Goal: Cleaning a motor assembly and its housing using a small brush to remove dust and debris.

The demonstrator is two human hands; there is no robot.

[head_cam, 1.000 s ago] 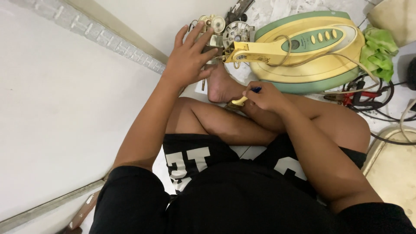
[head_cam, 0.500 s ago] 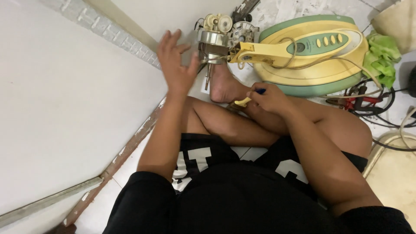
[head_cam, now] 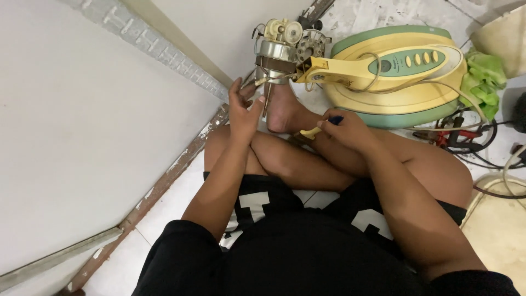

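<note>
Seated cross-legged on the tiled floor [head_cam: 164, 219], you hold your left hand [head_cam: 244, 112] open, fingers spread, just below the bare fan motor [head_cam: 282, 52] at top centre; the motor lies up and slightly right of that hand, its shaft running down toward your foot [head_cam: 285, 112]. Your right hand [head_cam: 348, 129], farther off at centre, is closed around a yellow-handled screwdriver [head_cam: 312, 131]. The green-and-yellow fan base [head_cam: 400, 82] crowds the right; a white wall [head_cam: 82, 137] hems the left.

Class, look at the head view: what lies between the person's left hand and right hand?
In the head view, a bare foot lies between the left hand and the right hand, which holds a yellow-handled tool.
</note>
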